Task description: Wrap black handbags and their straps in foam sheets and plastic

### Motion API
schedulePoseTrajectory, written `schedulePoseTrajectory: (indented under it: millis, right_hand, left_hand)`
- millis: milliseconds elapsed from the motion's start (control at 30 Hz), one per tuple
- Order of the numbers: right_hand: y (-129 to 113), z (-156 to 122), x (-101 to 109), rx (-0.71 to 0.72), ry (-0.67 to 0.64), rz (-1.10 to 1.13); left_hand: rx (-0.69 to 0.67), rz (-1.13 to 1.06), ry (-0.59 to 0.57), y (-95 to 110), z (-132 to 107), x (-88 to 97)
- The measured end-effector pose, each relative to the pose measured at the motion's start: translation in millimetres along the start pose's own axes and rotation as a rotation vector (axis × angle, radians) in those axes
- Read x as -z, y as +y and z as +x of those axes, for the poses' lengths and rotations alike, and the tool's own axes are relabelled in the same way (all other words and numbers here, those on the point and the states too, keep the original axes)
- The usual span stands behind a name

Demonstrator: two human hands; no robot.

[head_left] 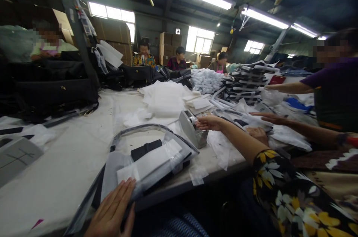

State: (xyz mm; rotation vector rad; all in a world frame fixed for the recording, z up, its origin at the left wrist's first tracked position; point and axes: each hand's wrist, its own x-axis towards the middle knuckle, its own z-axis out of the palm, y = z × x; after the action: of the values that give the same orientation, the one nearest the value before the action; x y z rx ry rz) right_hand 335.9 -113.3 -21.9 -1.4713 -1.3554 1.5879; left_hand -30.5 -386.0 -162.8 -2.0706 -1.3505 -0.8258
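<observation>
My left hand (113, 209) lies flat, fingers stretched, on the near left edge of a dark bag (147, 149) covered with white foam sheet (152, 162) and clear plastic. The bag's long handle (142, 127), wrapped in plastic, arches over its far side. My right hand (208, 122), in a floral sleeve, reaches to a grey tape dispenser (191, 132) beyond the bag's right end. Its fingers are drawn together at the dispenser's tape end, apparently pinching the tape; the fingertips are small and partly hidden.
A co-worker's hands (265, 125) work on plastic-wrapped goods close on my right. White foam sheets (165, 99) lie behind the dispenser, with stacked dark pieces (246, 82) beyond. Black bags (56, 87) fill the far left, and another grey dispenser (18, 155) stands at the left edge.
</observation>
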Motion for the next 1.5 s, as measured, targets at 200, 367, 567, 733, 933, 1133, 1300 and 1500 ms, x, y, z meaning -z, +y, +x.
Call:
schedulePoseTrajectory:
  millis: [200, 367, 567, 733, 933, 1133, 1300, 1500]
  right_hand:
    - [2.0, -54.0, 9.9, 0.083, 0.116, 0.022]
    - [32.7, -87.1, 7.6, 0.085, 0.185, -0.019]
    - [78.3, -86.4, -1.2, 0.116, 0.285, -0.048]
    - [101.4, -73.4, -2.2, 0.181, 0.357, -0.137]
    - [84.1, -91.3, -13.6, 0.352, 0.245, -0.327]
    - [21.3, -101.9, -92.4, 0.740, -0.293, -0.655]
    - [-16.0, -72.7, -180.4, 0.913, -0.783, -0.809]
    - [-27.4, -27.9, -259.7, 0.873, -1.012, -1.318]
  left_hand:
    - [0.026, -0.019, -0.010, 0.0, -1.5, -1.5]
    - [0.066, -0.052, 0.009, -0.6, -5.1, -6.1]
    - [0.064, -0.062, 0.037, 0.1, -5.1, -7.8]
    - [0.073, -0.088, 0.046, -0.7, -6.1, -8.7]
    - [0.090, -0.100, 0.052, 2.3, -2.4, -6.6]
    - [0.115, -0.068, -0.060, 10.4, 4.9, 10.8]
    - [0.194, -0.037, -0.175, 21.4, 11.2, 21.3]
    - [0.261, -0.050, -0.180, 25.8, 11.2, 19.7]
